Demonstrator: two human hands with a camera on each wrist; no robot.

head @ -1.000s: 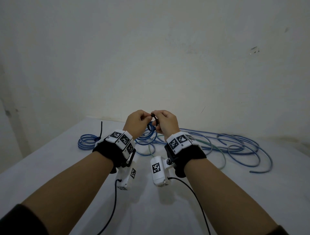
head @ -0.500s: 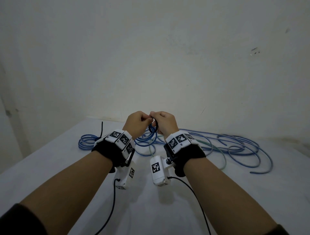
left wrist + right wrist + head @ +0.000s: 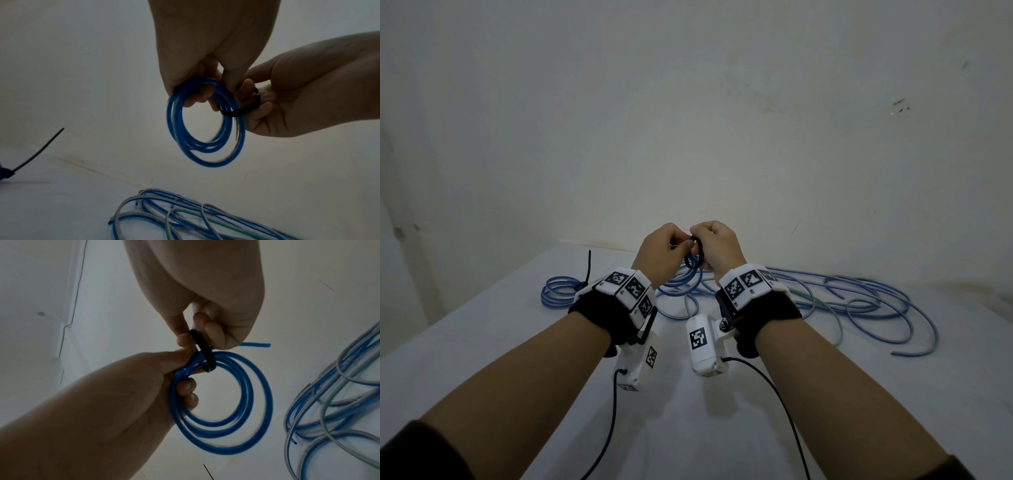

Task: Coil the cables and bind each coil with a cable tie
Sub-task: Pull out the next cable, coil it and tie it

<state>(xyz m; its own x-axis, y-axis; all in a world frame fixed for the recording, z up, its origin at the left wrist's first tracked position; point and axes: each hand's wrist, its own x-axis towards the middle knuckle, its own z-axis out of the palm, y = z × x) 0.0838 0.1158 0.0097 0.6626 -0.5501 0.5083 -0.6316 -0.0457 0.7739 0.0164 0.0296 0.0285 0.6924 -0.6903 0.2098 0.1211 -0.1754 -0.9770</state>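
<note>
Two bare forearms reach forward from the bottom of the head view over a white table [image 3: 688,428]. Each wrist wears a black strap with white marker blocks, a small white camera unit hanging beneath it, and a thin black lead trailing back toward the person.

Above the table, the two hands meet. The left hand [image 3: 659,253] has its fingers curled round one side of a small blue cable coil [image 3: 222,404], gripping the bunched loops, and the coil hangs down from that grip, clear of the table. The right hand [image 3: 717,245] pinches a black cable tie [image 3: 202,350] between thumb and fingers. The tie forms a loose ring passing round the coil's strands, just beside the left hand's grip. One short blue cable end [image 3: 257,344] sticks out sideways past the right fingers.

Beyond the hands, a tangle of loose cables [image 3: 859,301], mostly blue with a few grey and green strands, sprawls on the table toward the right. At the far left lies a bound blue coil [image 3: 560,293], with the black tail of its tie [image 3: 588,265] standing upright. A plain pale wall [image 3: 688,120] rises behind the table
</note>
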